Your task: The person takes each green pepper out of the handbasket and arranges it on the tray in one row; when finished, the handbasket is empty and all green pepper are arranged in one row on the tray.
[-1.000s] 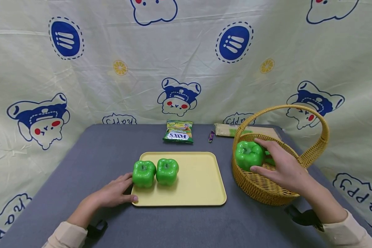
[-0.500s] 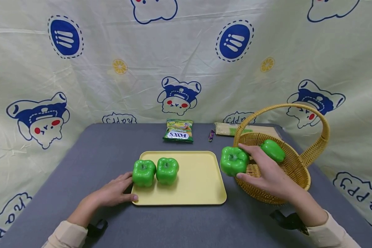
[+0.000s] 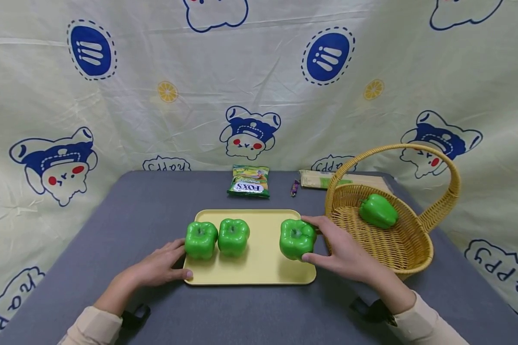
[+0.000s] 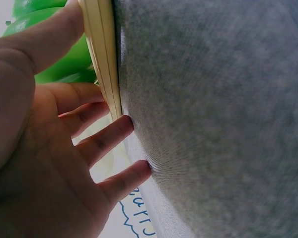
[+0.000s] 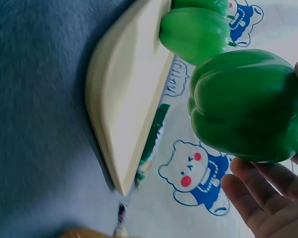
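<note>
In the head view my right hand grips a green bell pepper between thumb and fingers. It is held above the right end of a pale yellow tray, and the right wrist view shows the pepper clear of the tray surface. Two more green bell peppers, a left one and a right one, stand side by side on the tray's left part. My left hand rests at the tray's left edge. In the left wrist view its thumb touches the rim, with the fingers spread and fairly straight.
Right of the tray stands a wicker basket with a tall arched handle; one green bell pepper lies inside. Along the back are a green FOX'S candy bag, a small purple wrapped candy and a long beige package.
My right hand has carried the bell pepper out of the basket, leftward to above the tray's right end. The pepper left in the basket is now fully visible. My left hand has stayed put.
</note>
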Tool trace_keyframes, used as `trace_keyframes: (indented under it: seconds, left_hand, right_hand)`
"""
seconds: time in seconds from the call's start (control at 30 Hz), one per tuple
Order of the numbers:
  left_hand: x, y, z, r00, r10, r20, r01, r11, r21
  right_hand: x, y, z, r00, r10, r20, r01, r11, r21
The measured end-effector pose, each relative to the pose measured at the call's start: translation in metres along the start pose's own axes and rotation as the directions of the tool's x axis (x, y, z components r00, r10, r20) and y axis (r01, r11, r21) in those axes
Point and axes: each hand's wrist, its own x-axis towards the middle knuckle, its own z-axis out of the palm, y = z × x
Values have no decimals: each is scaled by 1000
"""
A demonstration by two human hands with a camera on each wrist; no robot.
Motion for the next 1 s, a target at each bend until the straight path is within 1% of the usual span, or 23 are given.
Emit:
trace_keyframes:
  seconds: [0.07, 0.27, 0.47, 0.73, 1.0]
  left_hand:
    - [0, 0, 0, 1000, 4, -2, -4, 1000, 4]
    - [0, 0, 0, 1000, 10, -4, -10, 1000, 13]
    - [-1, 1, 0, 1000, 2, -1, -2, 1000, 4]
    - [-1, 0, 0, 1000, -3, 9, 3, 1000, -2]
    - [-1, 1, -1, 1000, -5, 4, 5, 1000, -7]
  right_hand:
    - [2, 0, 6, 1000, 5, 4, -5, 1000, 28]
    - [10, 2, 21, 1000, 3, 4, -3, 998, 67]
    - [21, 3, 33, 999, 19, 48, -25, 992, 124]
    - [33, 7, 48, 994, 26, 109, -43, 987, 156]
    - [42, 7, 55, 989, 69, 134, -87, 987, 132]
